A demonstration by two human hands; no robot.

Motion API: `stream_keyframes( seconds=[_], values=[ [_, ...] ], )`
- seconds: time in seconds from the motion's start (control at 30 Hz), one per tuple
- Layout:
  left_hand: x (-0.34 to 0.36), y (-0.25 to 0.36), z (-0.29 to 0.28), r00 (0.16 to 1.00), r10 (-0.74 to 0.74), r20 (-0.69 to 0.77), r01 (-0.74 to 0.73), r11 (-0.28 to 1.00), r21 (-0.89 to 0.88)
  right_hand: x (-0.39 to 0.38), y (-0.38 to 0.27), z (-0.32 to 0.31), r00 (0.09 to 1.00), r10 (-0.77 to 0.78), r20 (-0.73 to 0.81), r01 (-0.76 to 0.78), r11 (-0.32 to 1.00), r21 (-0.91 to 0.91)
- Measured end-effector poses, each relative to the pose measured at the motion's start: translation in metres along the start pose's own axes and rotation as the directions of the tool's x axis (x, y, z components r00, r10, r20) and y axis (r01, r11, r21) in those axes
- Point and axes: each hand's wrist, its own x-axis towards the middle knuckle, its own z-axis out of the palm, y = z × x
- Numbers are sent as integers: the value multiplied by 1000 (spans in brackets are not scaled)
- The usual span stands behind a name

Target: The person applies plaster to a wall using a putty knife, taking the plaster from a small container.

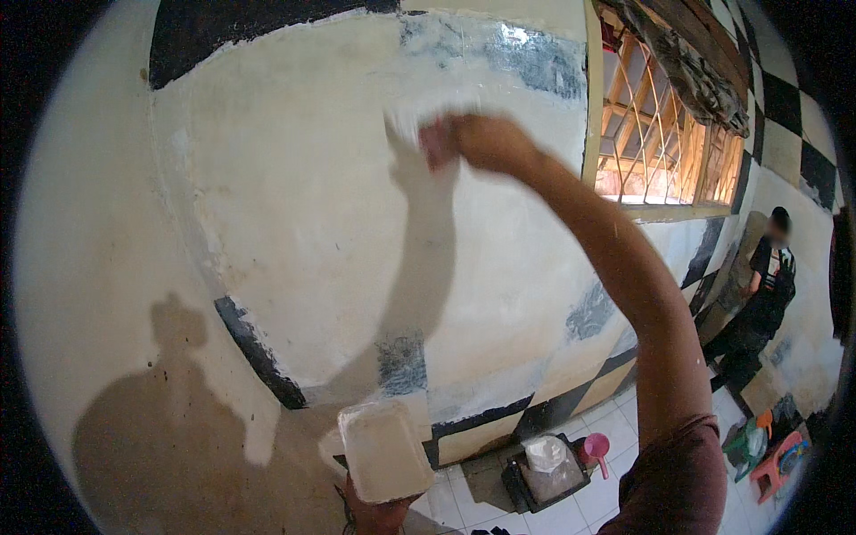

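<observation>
My right arm reaches up across the cream wall (pixel 294 205), its hand (pixel 464 141) blurred and closed on a tool I cannot make out clearly, against the wall beside a patchy bluish-white area (pixel 495 53). The shadow of the arm and hand falls just left of it. At the lower middle, my left hand (pixel 373 510), mostly hidden, holds up a rectangular pale tray (pixel 383 450) with a whitish coating inside. Black painted bands (pixel 254 348) and darker patches edge the pale wall surface.
A barred window (pixel 651 125) is at upper right. Another person (pixel 765 294) in dark clothes stands against the far right wall. On the tiled floor (pixel 597 495) are a black container with a white bag (pixel 546 455), a pink dipper (pixel 596 448) and a red stool (pixel 774 468).
</observation>
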Motion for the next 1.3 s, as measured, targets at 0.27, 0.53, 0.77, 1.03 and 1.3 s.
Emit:
stream_keyframes(
  seconds=[0.27, 0.53, 0.77, 1.03, 1.3],
  values=[
    [2, -8, 1, 1000, -27, 15, 27, 1000, 17, -42, 25, -30, 963, 115, -243, -142, 985, -95],
    [5, -21, 8, 999, -46, 22, 45, 998, 42, 16, 65, -62, 974, 59, -220, -90, 986, -137],
    [5, -25, 6, 997, -69, 34, 67, 997, 33, -219, -47, 158, 997, -51, 60, 34, 967, 251],
    [4, -26, 3, 999, -53, -4, 53, 998, 31, -130, 5, 57, 973, 70, -220, -51, 995, 88],
    [9, -32, 6, 999, -43, -8, 43, 998, 36, 17, 115, -96, 903, 7, -430, -136, 953, -271]
  ],
)
